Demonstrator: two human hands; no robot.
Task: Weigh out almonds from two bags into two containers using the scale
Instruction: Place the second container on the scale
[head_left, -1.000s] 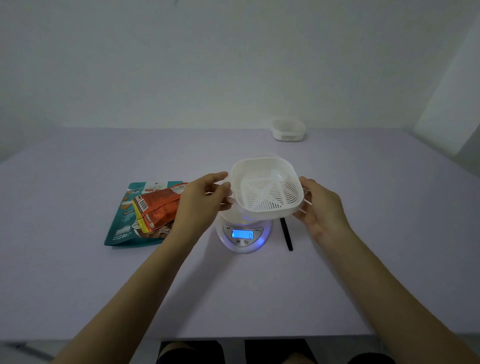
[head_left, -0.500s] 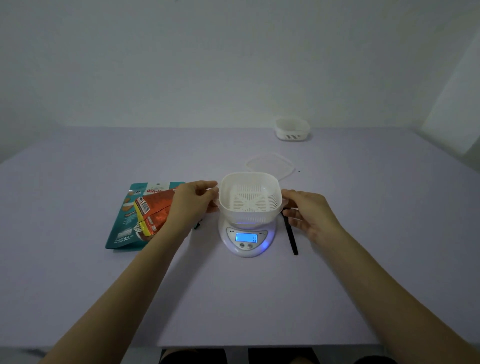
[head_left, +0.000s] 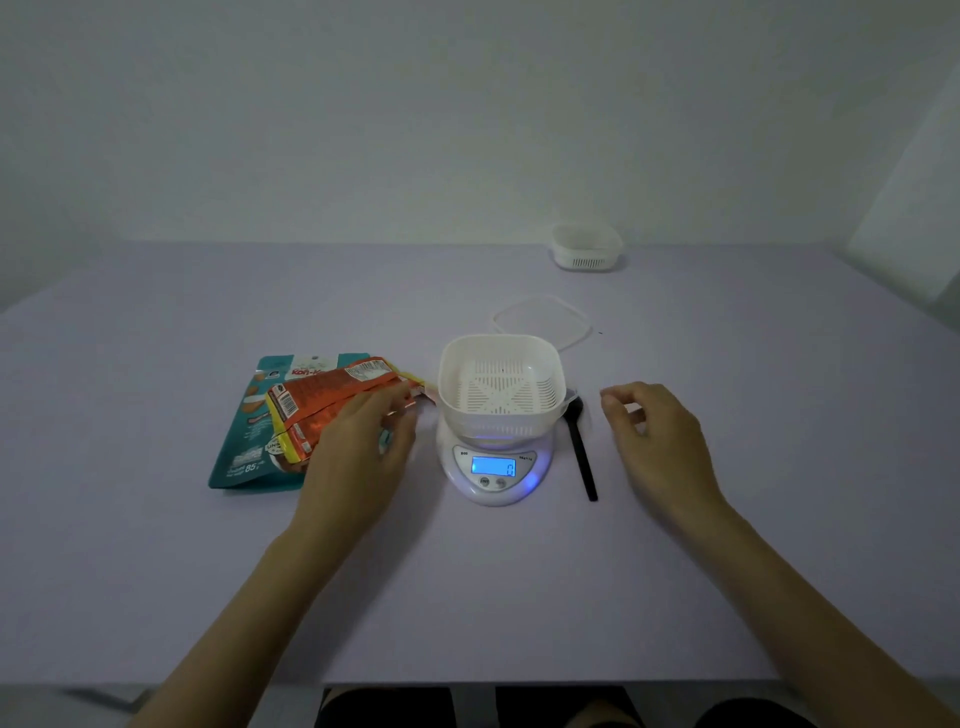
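A white slotted container stands on the round white scale, whose blue display is lit. Left of the scale lie two bags: an orange bag on top of a teal bag. My left hand hovers over the right end of the orange bag, fingers apart, holding nothing. My right hand hangs open to the right of the scale, apart from the container. A second white container stands at the far edge of the table.
A black spoon lies just right of the scale, between it and my right hand. A clear lid lies flat behind the scale. The lilac table ends near my knees.
Both hands set the slotted container down on the scale and let go. My left hand moved left to the orange bag; my right hand drew away to the right.
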